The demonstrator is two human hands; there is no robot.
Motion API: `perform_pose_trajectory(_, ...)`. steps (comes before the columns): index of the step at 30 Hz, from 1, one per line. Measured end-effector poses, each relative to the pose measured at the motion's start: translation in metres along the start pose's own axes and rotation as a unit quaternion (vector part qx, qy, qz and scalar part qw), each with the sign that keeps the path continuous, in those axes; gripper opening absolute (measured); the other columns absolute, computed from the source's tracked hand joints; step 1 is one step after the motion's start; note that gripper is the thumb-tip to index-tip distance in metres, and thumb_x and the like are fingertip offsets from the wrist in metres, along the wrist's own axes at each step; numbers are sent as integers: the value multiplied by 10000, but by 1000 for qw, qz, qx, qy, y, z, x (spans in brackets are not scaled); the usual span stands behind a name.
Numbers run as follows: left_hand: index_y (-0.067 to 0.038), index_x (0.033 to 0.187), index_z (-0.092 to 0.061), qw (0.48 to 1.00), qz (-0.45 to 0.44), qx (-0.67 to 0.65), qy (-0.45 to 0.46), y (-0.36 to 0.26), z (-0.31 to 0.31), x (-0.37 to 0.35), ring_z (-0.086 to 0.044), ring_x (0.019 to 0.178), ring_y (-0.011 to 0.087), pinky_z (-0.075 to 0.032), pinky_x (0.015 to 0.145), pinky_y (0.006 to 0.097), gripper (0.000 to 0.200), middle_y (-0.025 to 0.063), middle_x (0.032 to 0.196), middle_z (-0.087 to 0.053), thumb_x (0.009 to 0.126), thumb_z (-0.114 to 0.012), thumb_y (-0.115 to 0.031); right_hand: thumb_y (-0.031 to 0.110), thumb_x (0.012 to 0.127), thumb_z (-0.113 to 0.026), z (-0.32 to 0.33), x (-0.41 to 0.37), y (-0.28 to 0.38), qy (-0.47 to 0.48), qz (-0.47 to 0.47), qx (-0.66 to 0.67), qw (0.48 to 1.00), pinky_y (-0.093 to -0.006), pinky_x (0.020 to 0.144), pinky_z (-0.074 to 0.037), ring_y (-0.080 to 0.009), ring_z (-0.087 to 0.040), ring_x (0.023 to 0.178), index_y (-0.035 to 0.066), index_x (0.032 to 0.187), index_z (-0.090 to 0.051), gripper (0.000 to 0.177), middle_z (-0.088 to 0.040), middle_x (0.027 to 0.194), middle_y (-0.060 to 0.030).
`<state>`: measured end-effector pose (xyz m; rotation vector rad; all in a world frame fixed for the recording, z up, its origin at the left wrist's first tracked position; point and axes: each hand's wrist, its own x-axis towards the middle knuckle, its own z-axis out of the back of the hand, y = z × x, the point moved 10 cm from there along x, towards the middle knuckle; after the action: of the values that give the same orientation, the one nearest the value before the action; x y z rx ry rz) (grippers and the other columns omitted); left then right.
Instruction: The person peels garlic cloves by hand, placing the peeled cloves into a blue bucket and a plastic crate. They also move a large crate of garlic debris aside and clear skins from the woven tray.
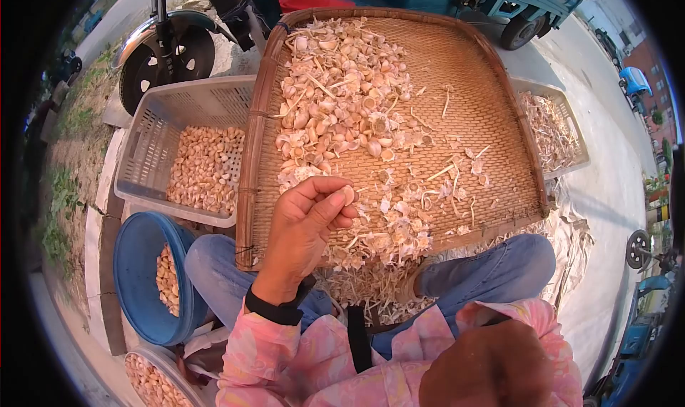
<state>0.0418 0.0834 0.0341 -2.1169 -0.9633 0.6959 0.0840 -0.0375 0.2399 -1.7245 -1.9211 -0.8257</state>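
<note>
My left hand (pixel 307 214) is closed over the near left part of a woven bamboo tray (pixel 467 86), pinching a garlic clove (pixel 348 194) between thumb and fingers. Beyond it, a heap of garlic cloves (pixel 342 93) covers the tray's left half. Papery skins and stalk bits (pixel 407 229) lie scattered toward the near edge. Raised close to the camera, my right hand (pixel 492 364) is dark and blurred at the bottom right. Its fingers cannot be made out, nor whether it holds anything.
A plastic crate (pixel 153 150) with cloves stands left of the tray, above a blue bucket (pixel 132 264) and a tub of cloves (pixel 153 382). Another crate (pixel 574 139) holds stalk scraps at right. A motorbike wheel (pixel 168 61) and a blue truck (pixel 531 4) are behind.
</note>
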Motion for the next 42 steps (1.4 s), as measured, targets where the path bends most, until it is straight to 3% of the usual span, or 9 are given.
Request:
perform_pose_trajectory(9,13,1074,-535,988,99,-116,-2,32,10,-71,-591,699,98,-488,609,187,198,92,890,-614,892,-507,-60,-107,738,-636,1,-25,-14,-187,65,-75,977,-292,572,-562,-296,-644,657,-116,777,-618,44,-598,838,-302)
perform_pose_trajectory(14,33,1088,-530,974,118,-192,-21,47,22,-90,-581,675,105,-476,543,178,274,73,853,-595,934,-449,-179,-21,788,-622,33,-33,-9,-62,-192,-256,945,-305,613,-524,-251,-614,717,-19,892,-576,114,-583,891,-216)
perform_pose_trajectory(17,30,1093,-520,963,144,-227,-11,55,16,-88,-583,667,119,-497,517,193,344,74,842,-583,952,-417,-266,70,802,-646,82,-58,3,-223,-228,-535,783,-296,707,-498,-203,-596,798,25,966,-535,203,-569,983,-176)
perform_pose_trajectory(21,18,1059,-509,922,182,-339,38,62,-18,-89,-582,665,127,-521,499,198,384,81,827,-569,953,-404,-335,100,839,-609,94,-59,-43,155,-299,-824,456,-286,792,-472,-181,-586,922,16,1036,-563,218,-575,1069,-142)
perform_pose_trajectory(27,50,1077,-472,937,82,-339,-24,24,53,-82,-432,614,85,-381,406,145,264,85,842,-479,955,-412,-176,119,863,-579,151,-69,21,-152,-291,-733,597,-238,690,-467,-99,-574,791,15,980,-605,158,-618,905,-53)
perform_pose_trajectory(33,59,1116,-462,977,-78,-197,5,-101,142,-54,-473,678,92,-406,464,137,267,114,902,-501,940,-440,-142,121,850,-586,207,-126,48,-192,-409,-712,537,-250,628,-448,-106,-553,699,13,944,-598,144,-603,795,-58)
perform_pose_trajectory(37,56,1173,-470,942,-95,155,-281,-145,217,-24,-531,870,153,-455,661,200,328,145,1034,-528,913,-492,-143,93,839,-573,221,-131,26,-137,-387,-707,577,-305,650,-455,-206,-577,728,23,936,-588,121,-591,807,-100)
perform_pose_trajectory(39,43,1188,-486,831,-71,415,-364,-148,211,-23,-531,977,198,-457,761,260,354,150,1089,-533,890,-532,-142,89,834,-571,225,-123,21,-112,-370,-729,565,-318,664,-460,-227,-586,762,29,954,-584,135,-595,845,-107)
perform_pose_trajectory(42,8,1191,-504,816,-118,537,-177,-113,132,-2,-497,1077,262,-408,875,343,379,147,1140,-527,861,-571,-165,108,814,-584,242,-84,26,-72,-287,-818,493,-374,764,-453,-286,-553,930,53,1035,-570,228,-554,1048,-120)
